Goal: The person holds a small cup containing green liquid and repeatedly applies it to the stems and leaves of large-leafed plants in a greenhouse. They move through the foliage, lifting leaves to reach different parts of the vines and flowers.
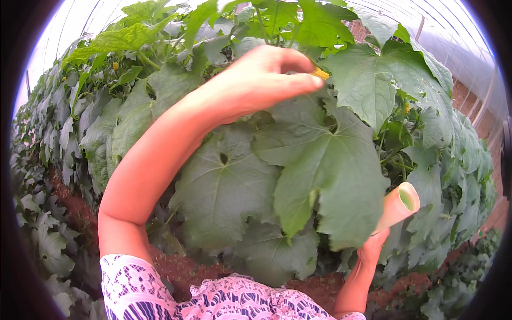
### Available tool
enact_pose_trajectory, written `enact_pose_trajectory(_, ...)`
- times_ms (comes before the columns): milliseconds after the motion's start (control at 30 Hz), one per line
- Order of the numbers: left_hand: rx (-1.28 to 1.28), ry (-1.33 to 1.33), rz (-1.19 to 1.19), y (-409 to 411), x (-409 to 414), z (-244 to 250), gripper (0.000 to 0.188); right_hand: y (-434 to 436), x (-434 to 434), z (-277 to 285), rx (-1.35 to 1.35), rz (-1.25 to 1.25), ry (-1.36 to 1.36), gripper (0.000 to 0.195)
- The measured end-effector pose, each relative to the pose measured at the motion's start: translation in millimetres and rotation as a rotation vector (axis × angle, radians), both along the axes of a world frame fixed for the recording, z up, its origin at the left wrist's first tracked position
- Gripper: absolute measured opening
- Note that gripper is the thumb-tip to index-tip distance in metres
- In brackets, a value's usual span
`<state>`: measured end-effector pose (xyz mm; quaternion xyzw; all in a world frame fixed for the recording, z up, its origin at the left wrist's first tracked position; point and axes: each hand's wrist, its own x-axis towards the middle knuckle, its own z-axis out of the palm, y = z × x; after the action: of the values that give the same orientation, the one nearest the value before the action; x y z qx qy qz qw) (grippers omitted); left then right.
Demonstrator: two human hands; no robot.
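Observation:
My left hand (276, 74) is raised at the upper middle, its thumb and fingertips at a yellow flower (320, 73). The fingers are slightly blurred, and the flower seems pinched between them. Low on the right, my right hand (373, 245) is around the lower end of a pale, open-topped cup or tube (394, 210) that is tilted, with something green inside. A large lobed leaf (332, 160) hangs between my arms and hides part of the cup and of my right hand. Another broad leaf (222, 172), with a small dark hole, hangs to its left.
Dense leafy vines, perhaps cucumber or luffa, spread across the view. Small yellow flowers (115, 66) show at the upper left. Reddish soil (180, 272) lies below. At the right stand thin poles (486, 98) by a plastic greenhouse cover (448, 36). Low plants (52, 244) grow at the lower left.

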<state>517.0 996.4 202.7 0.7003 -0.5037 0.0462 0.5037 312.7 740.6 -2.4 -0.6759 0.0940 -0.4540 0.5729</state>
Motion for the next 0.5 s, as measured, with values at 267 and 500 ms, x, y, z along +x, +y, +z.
enact_pose_trajectory(267, -0.297, 0.145, 0.255, 71.9, 33.8, -71.9, 0.057, 65.3, -37.6, -6.1, -0.127, 0.014, -0.033, 0.095)
enact_pose_trajectory(500, -0.317, -0.118, 0.147, 41.5, -11.4, -114.4, 0.074, 119.9, -48.7, -1.7, -0.096, 0.113, 0.015, 0.094)
